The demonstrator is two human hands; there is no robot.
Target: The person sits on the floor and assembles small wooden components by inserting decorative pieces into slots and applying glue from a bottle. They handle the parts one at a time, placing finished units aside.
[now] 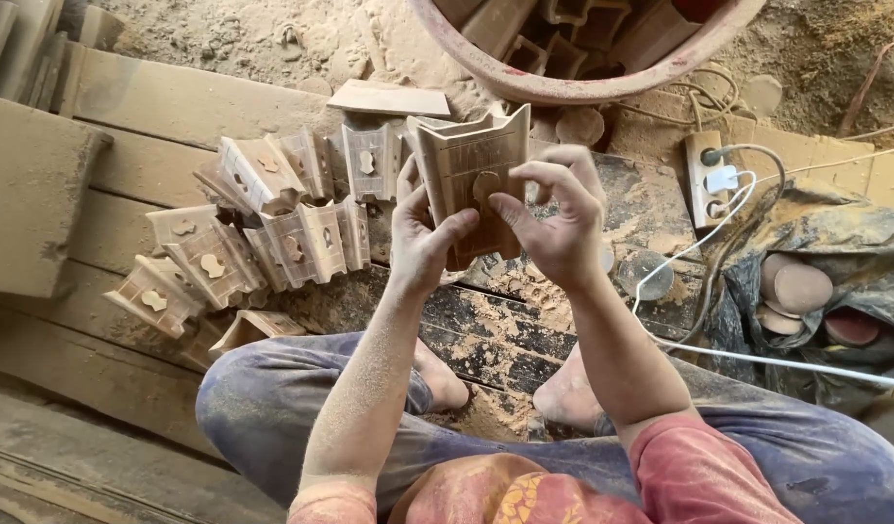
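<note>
**Two hands on one carved wooden block**

Several finished blocks [243, 233] lie at left. The carved block [463, 175] is gripped upright by the left hand [418, 238] — rubbed by right hand [554, 218] fingertips; likely sanding, steady pressure needed next.

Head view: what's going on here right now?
A person sits on dusty planks, holding a carved wooden piece up in both hands. The left hand grips its lower left edge; the right hand pinches at its front face. A cluster of similar carved pieces lies to the left, and a round red basin with more wood sits ahead.
</note>
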